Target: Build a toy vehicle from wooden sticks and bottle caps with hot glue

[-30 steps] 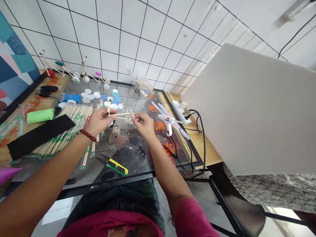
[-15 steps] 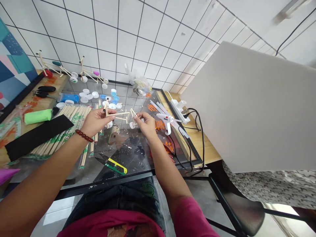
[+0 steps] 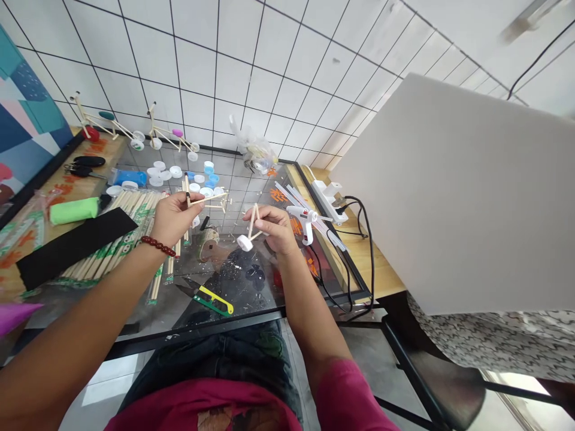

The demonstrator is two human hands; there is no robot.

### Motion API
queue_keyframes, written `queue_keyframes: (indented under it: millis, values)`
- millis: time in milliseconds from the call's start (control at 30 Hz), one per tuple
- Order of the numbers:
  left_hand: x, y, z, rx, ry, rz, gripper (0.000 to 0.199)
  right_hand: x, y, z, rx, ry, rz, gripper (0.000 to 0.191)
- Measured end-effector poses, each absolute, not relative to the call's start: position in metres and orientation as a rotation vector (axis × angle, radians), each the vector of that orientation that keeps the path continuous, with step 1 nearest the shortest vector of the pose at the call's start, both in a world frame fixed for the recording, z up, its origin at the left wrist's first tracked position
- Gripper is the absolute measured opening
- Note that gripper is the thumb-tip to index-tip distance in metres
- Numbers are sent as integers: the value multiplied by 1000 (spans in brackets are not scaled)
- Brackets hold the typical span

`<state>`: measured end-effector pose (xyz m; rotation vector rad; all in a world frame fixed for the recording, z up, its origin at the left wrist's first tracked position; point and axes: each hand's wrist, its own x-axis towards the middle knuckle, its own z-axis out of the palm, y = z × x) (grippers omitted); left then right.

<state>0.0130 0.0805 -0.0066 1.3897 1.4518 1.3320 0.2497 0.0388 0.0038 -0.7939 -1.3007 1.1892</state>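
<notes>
My left hand (image 3: 176, 216) pinches a wooden stick frame (image 3: 214, 199) at its upright end; the thin sticks reach out to the right over the glass. My right hand (image 3: 275, 231) is closed on a V-shaped stick piece (image 3: 252, 221), its point upward, with a white bottle cap (image 3: 245, 242) at a lower end. A gap separates the two pieces. Just right of my right hand rests a white glue gun (image 3: 306, 222). Yellow-and-green thread snips (image 3: 212, 298) lie below, near the table edge. White and blue caps (image 3: 175, 172) lie beyond my left hand.
Two finished stick tricycles (image 3: 164, 133) stand along the wall. Bundled chopsticks (image 3: 101, 257), a black strip (image 3: 76, 246) and a green packet (image 3: 74, 211) lie left. A power strip (image 3: 330, 200) with black cables sits right. A large pale panel (image 3: 458, 197) rises beyond.
My right hand has moved slightly right and nearer to me, turning the V-shaped piece so its cap shows clearly. My left hand has raised the stick frame slightly. The gap between the pieces has widened.
</notes>
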Motion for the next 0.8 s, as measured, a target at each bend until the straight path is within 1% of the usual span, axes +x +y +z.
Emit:
queue_keyframes:
  millis: [100, 267, 400, 567, 700, 800]
  values:
    - [16, 80, -7, 1442, 1452, 1295, 27, 252, 39, 6, -766, -1177, 1174, 26]
    - [25, 85, -4, 1512, 1421, 1176, 26, 255, 45, 4, -739, -1063, 1156, 18]
    - [35, 98, -1, 1568, 1375, 1060, 27, 257, 47, 4, -787, -1031, 1138, 19]
    - [44, 112, -6, 1645, 1348, 997, 28, 259, 48, 6, -755, -948, 1154, 18]
    - [47, 116, -10, 1688, 1322, 932, 32, 259, 49, 7, -742, -896, 1158, 18]
    - [47, 116, -8, 1692, 1313, 934, 38, 258, 50, 7, -755, -890, 1152, 18]
